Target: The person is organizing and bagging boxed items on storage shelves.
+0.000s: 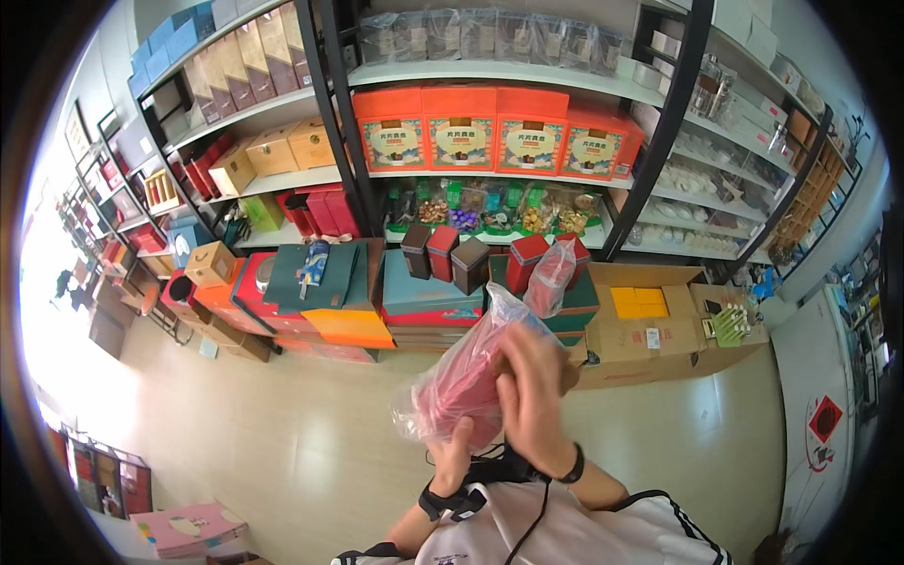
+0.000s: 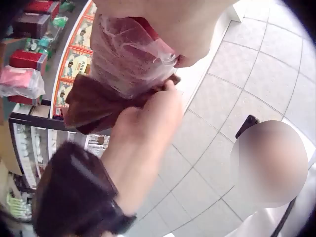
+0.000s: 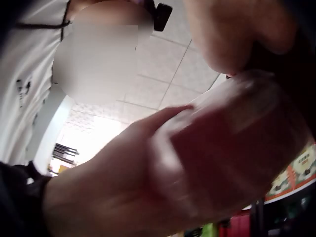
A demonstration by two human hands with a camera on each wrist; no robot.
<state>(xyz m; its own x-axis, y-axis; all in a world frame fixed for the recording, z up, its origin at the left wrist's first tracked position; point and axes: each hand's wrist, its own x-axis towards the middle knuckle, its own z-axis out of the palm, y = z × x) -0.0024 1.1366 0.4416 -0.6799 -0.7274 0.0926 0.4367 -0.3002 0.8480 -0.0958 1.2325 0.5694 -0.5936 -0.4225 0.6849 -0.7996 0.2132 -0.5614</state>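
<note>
Red package [image 1: 463, 381] in a clear plastic bag [image 1: 506, 306] is held in mid-air at chest height, above the tiled floor [image 1: 282, 443] and in front of the shelves [image 1: 527, 77].

Head view: both hands are seen at once. The left hand [image 1: 452, 457] is set under the lower end, and the right hand [image 1: 529, 391] is laid over the upper right side, motion-blurred. A bagged red tin [image 1: 551, 273] and an open cardboard box [image 1: 650, 330] are seen behind; neither wrist view shows the box.

Left wrist view: the left grip is shown close. Thumb and fingertips [image 2: 170, 91] are pinched on the bag's gathered plastic under the package [image 2: 129, 49], a detail hidden in the head view.

Right wrist view: the right grip is wrapped round the bagged package [image 3: 237, 148], with the thumb [image 3: 163, 118] laid along the plastic. The picture is blurred, and the remaining fingers are hidden behind the package.
</note>
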